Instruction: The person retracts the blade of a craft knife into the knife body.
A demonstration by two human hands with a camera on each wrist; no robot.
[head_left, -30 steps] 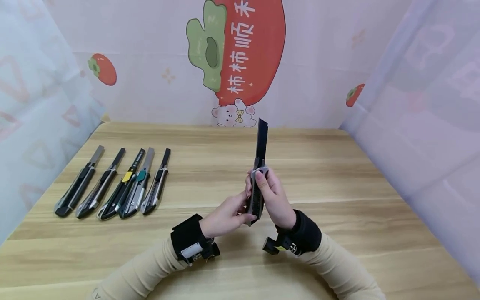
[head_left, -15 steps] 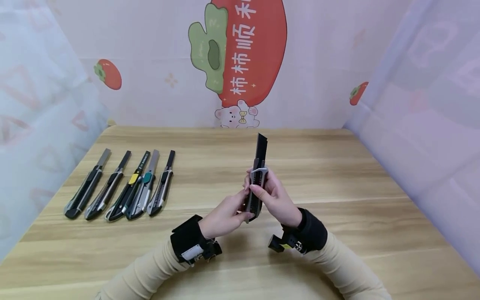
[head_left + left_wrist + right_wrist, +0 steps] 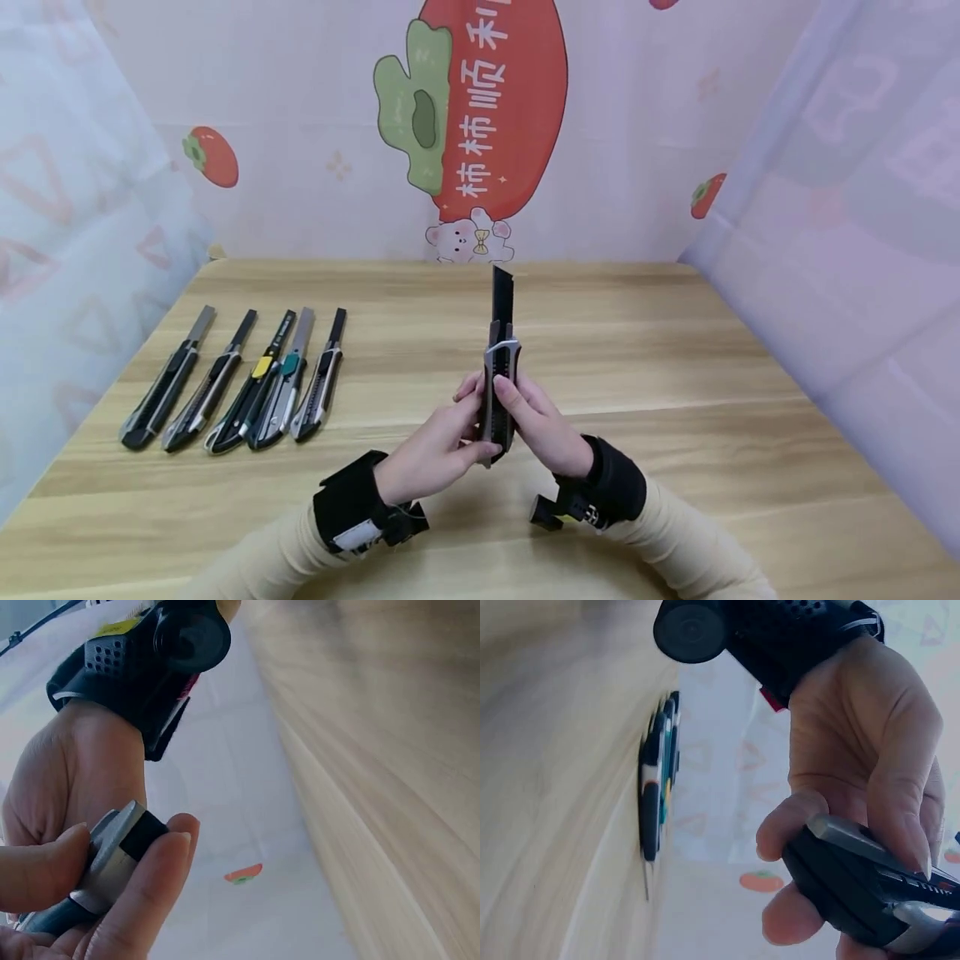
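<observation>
- Black and grey, a utility knife (image 3: 501, 360) stands near the centre of the head view, its dark blade (image 3: 502, 293) out and pointing to the top of the frame.
- The left hand (image 3: 435, 450), lower centre, grips the knife's bottom end, thumb on the near side; in the left wrist view its thumb and fingers close round that end, at lower left.
- The right hand (image 3: 546, 423), just right of centre, also grips the handle, its thumb lying on the front face.
- Five more utility knives (image 3: 320, 387) lie side by side on the worktop (image 3: 675, 367) at left of the frame, blades towards the top; one has a yellow slider (image 3: 262, 367), its neighbour a green slider (image 3: 290, 364).
- Black straps (image 3: 348, 500) circle both wrists over beige sleeves (image 3: 693, 533).
- A pale backdrop (image 3: 622, 125) printed with red persimmons fills the top.
</observation>
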